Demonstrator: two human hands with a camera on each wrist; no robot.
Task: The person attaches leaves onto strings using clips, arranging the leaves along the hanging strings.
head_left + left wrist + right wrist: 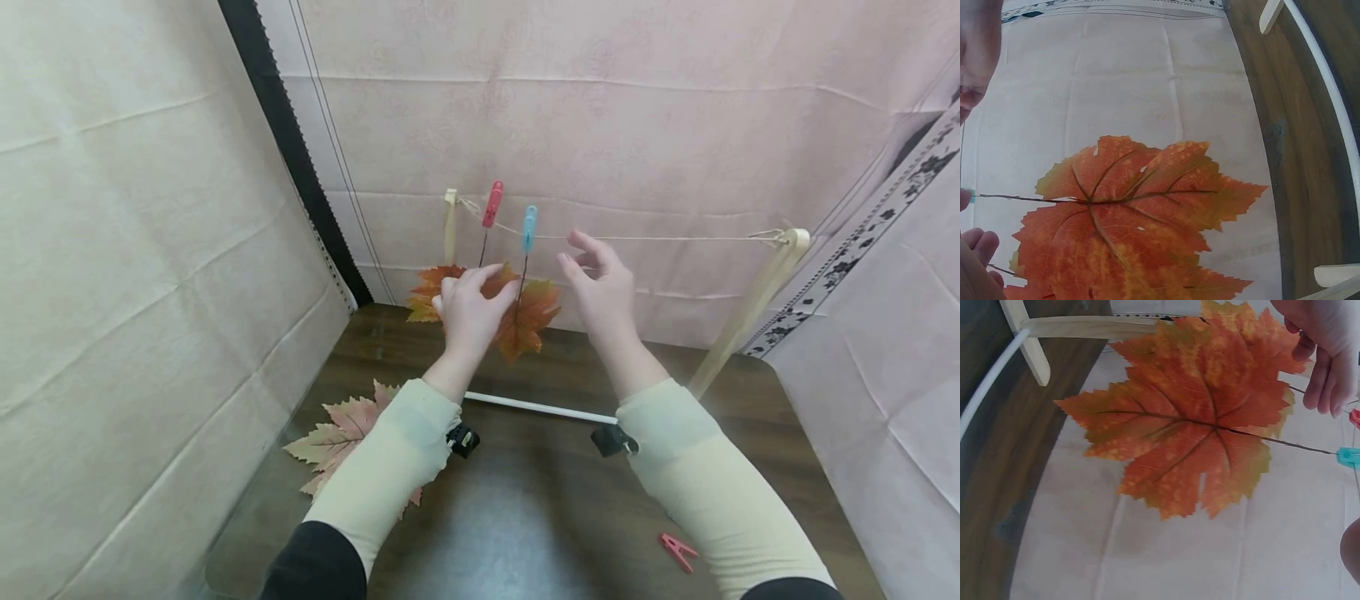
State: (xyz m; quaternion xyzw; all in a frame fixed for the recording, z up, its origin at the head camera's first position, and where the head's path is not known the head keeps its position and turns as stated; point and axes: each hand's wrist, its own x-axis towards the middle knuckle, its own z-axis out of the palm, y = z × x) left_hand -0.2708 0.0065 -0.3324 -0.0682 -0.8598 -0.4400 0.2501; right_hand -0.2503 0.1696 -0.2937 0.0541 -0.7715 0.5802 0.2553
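Two orange artificial maple leaves hang by thin stems from a string (675,239). A red clothespin (492,204) holds one stem and a light blue clothespin (529,227) the other. The front leaf (1179,437) partly covers the back one. My left hand (471,310) is in front of the leaves, fingers loosely bent with nothing between them. Just right of the blue clothespin, my right hand (609,298) is raised near the string, its thumb and fingertips apart and holding nothing.
Wooden posts (750,312) carry the string, with a white rod (540,407) low between them. A paler pink leaf (341,442) lies on the dark wooden table (525,517), partly under my left sleeve. Another clothespin (678,552), pinkish red, lies near my right forearm.
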